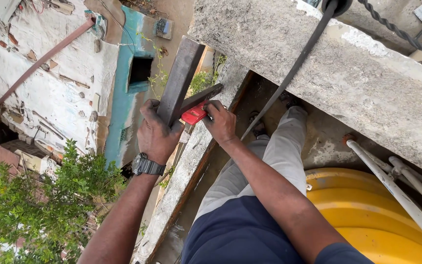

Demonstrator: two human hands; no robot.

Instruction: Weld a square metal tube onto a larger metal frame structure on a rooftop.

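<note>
Outdoors, two hands worked a steel bar on a rooftop wall.

Around them stood a concrete beam [348,63], a yellow tank [367,210] with three white pipes [396,193] beside it, and a black cable [294,68] that ran down close past the right hand; below the parapet [184,171] were a green bush [30,210] and a cracked white wall [50,83]. The left hand [156,134], a watch [147,165] at its wrist, was closed around the upright dark steel bar [179,78] above the parapet. The right hand [221,121], arm stretched forward, was curled around one red tool [194,114] pressed against the bar where a second, flatter bar [203,97] crossed it.
</note>
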